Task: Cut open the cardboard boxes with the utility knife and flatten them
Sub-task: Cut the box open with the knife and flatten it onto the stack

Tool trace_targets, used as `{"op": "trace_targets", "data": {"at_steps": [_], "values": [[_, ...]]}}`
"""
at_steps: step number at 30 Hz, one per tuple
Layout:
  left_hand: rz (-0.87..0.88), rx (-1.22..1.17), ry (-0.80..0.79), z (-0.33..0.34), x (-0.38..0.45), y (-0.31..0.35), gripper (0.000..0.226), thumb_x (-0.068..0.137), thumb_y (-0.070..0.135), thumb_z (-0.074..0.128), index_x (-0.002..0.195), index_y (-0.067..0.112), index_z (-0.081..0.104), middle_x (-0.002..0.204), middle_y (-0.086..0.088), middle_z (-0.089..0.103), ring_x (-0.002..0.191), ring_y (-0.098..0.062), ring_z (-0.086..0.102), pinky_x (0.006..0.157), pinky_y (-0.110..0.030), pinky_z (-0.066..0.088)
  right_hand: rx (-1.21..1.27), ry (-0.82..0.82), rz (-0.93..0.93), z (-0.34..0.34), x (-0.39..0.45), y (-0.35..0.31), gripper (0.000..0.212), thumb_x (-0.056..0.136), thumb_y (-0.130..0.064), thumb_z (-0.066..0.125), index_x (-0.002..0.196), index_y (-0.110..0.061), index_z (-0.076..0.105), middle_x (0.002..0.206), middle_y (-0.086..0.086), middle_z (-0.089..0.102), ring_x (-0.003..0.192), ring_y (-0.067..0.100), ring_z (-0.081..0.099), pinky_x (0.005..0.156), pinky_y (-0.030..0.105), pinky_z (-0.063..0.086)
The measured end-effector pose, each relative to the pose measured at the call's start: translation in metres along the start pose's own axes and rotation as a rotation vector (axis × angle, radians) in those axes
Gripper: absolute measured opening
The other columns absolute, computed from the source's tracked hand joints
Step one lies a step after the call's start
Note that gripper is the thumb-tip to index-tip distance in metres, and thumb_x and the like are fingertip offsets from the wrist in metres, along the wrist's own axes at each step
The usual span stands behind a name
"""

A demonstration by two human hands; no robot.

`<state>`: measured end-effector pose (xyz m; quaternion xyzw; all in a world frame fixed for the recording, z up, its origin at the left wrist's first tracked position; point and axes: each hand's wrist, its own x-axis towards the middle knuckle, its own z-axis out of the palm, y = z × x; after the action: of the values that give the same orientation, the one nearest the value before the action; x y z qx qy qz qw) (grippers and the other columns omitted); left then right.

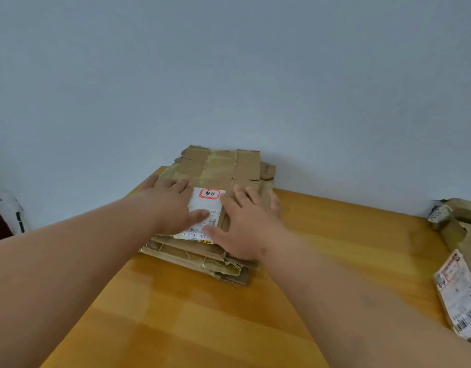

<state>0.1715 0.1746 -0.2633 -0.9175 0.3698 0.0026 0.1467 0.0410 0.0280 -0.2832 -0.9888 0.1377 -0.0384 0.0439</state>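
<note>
Cardboard stack [218, 168] (taped, labelled, ragged-edged) lies flattened under left hand [170, 205] and right hand [245, 224], fingers straight.

Pale grey-blue wall [229, 62] behind a glossy wooden table [202, 314]; perhaps soft daylight

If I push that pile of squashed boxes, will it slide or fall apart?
The flattened cardboard pile would probably slide as layers, since its ragged edges are already uneven. It looks stiff and unlikely to roll. The left hand and right hand press flat on top, which likely keeps it together on the smooth wooden table.
</note>
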Motion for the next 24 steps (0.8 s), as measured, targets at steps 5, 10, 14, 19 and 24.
{"op": "trace_targets", "data": {"at_steps": [5, 10, 14, 19, 24], "values": [[-0.006, -0.179, -0.073, 0.017, 0.001, 0.007, 0.081, 0.088, 0.071, 0.000, 0.151, 0.025, -0.019, 0.159, 0.008, -0.022, 0.146, -0.012, -0.018, 0.118, -0.049, -0.010, -0.043, -0.096, -0.007, 0.018, 0.004, 0.005, 0.096, 0.076, -0.088, 0.003, 0.155, -0.035, -0.004, 0.164, 0.002, -0.015, 0.149, 0.021, -0.020, 0.103, 0.054, -0.031], [-0.013, -0.186, -0.060, 0.021, 0.001, 0.011, 0.079, 0.089, 0.070, 0.001, 0.150, 0.024, -0.021, 0.158, 0.007, -0.025, 0.145, -0.013, -0.021, 0.117, -0.051, -0.009, -0.057, -0.109, 0.008, 0.029, 0.000, 0.005, 0.095, 0.076, -0.088, -0.003, 0.154, -0.034, -0.010, 0.163, 0.001, -0.021, 0.148, 0.020, -0.023, 0.104, 0.054, -0.032], [-0.020, -0.136, 0.007, 0.017, -0.004, 0.014, 0.077, 0.091, 0.066, -0.001, 0.151, 0.020, -0.018, 0.160, 0.003, -0.019, 0.146, -0.015, -0.018, 0.115, -0.049, -0.011, -0.011, -0.077, 0.009, 0.022, -0.009, 0.002, 0.090, 0.082, -0.085, 0.002, 0.155, -0.034, -0.008, 0.163, -0.003, -0.020, 0.148, 0.016, -0.022, 0.108, 0.056, -0.029], [-0.006, -0.119, 0.165, 0.004, -0.025, 0.022, 0.064, 0.099, 0.053, 0.005, 0.154, 0.023, -0.004, 0.162, 0.004, -0.009, 0.148, -0.014, -0.012, 0.117, -0.047, -0.009, 0.199, 0.336, -0.027, 0.001, -0.041, 0.007, 0.047, 0.103, -0.034, 0.032, 0.148, -0.025, 0.041, 0.155, -0.005, 0.039, 0.143, 0.011, 0.031, 0.113, 0.041, -0.008], [0.070, -0.157, 0.278, -0.022, -0.056, 0.051, 0.059, 0.102, 0.047, 0.017, 0.154, 0.027, 0.000, 0.162, 0.007, -0.009, 0.148, -0.012, -0.012, 0.118, -0.047, -0.008, 0.237, 0.412, -0.001, -0.025, -0.088, 0.023, 0.038, 0.089, 0.005, 0.042, 0.112, -0.018, 0.063, 0.079, 0.001, 0.069, 0.076, 0.022, 0.060, 0.096, 0.035, 0.037]]}}
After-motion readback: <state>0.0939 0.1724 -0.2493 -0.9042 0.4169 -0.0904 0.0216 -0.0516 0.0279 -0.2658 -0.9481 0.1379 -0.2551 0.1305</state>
